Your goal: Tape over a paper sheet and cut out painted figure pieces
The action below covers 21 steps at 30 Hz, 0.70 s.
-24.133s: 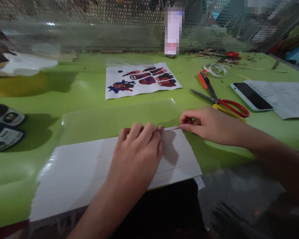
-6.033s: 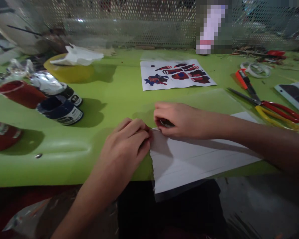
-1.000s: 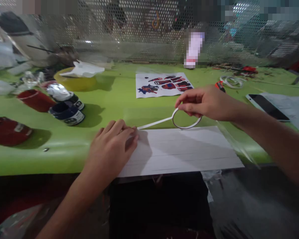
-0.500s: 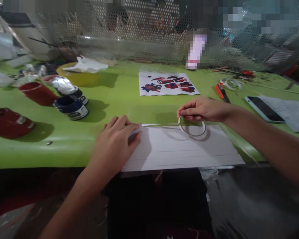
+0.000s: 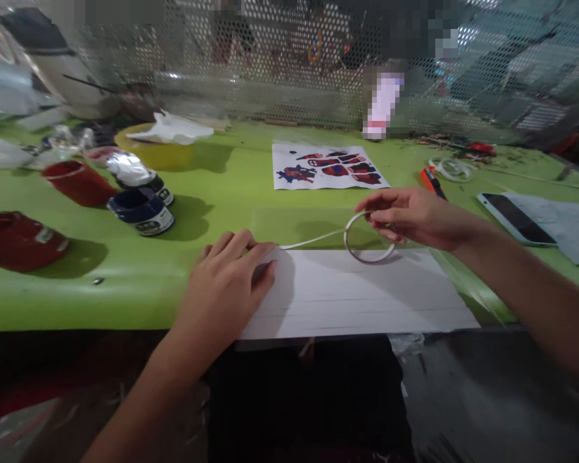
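Observation:
My left hand (image 5: pixel 229 273) presses its fingers on the upper left corner of a white sheet (image 5: pixel 347 289), with the thumb apart from them on the paper. From under its fingertips a narrow strip of tape (image 5: pixel 313 240) runs up to the right, lifted off the sheet. It leads to a thin roll of white double-sided tape (image 5: pixel 348 247), held upright on its edge in my right hand (image 5: pixel 410 215). The right fingers pinch the top of the ring above the sheet's far edge. Faint lines cross the sheet, which reaches the table's front edge.
A printed page (image 5: pixel 328 168) lies beyond the sheet. On the right are an orange cutter (image 5: pixel 429 180), a clear tape roll (image 5: pixel 451 169), a phone (image 5: pixel 516 218) and papers (image 5: pixel 574 225). Paint jars (image 5: pixel 142 212), red containers (image 5: pixel 22 241) and a yellow bowl (image 5: pixel 161 155) stand left.
My right hand has raised the tape roll slightly and turned, so the strip slants upward off the sheet's far edge. My left hand stays at the corner.

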{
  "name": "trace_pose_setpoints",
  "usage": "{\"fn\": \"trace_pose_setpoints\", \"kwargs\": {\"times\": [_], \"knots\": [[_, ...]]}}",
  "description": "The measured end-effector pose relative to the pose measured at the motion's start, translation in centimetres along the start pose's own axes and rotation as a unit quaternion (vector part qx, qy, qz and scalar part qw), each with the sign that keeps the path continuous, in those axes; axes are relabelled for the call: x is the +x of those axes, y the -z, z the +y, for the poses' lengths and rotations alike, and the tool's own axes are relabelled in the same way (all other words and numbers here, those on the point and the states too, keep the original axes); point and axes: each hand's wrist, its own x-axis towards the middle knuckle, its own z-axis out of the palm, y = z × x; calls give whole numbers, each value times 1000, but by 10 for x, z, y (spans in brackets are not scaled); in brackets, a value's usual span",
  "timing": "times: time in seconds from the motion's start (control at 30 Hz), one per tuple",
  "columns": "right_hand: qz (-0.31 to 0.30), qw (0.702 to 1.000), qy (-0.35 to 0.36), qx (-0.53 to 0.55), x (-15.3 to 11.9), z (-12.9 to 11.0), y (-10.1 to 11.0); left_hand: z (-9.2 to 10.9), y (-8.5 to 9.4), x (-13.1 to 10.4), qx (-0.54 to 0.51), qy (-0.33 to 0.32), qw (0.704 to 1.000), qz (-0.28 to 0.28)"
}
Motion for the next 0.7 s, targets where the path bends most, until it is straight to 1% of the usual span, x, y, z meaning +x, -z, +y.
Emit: {"fn": "trace_pose_setpoints", "kwargs": {"times": [0.1, 0.17, 0.27, 0.4, 0.5, 0.7], "knots": [[27, 996, 47, -75, -17, -12, -3, 1, 0, 0, 8, -4, 1000, -2], [23, 989, 66, -128, -25, -21, -6, 1, 0, 0, 9, -4, 1000, 0], [23, 982, 81, -171, -30, -26, -9, 1, -1, -1, 4, -5, 1000, 3], [42, 973, 111, -200, -28, -19, -10, 0, -2, 0, 2, -12, 1000, 9], [59, 972, 126, -191, -30, -12, -12, 0, -2, 0, -8, -15, 1000, 14], [85, 975, 133, -155, -46, 11, -23, -3, -4, -2, -53, -11, 998, 43]]}}
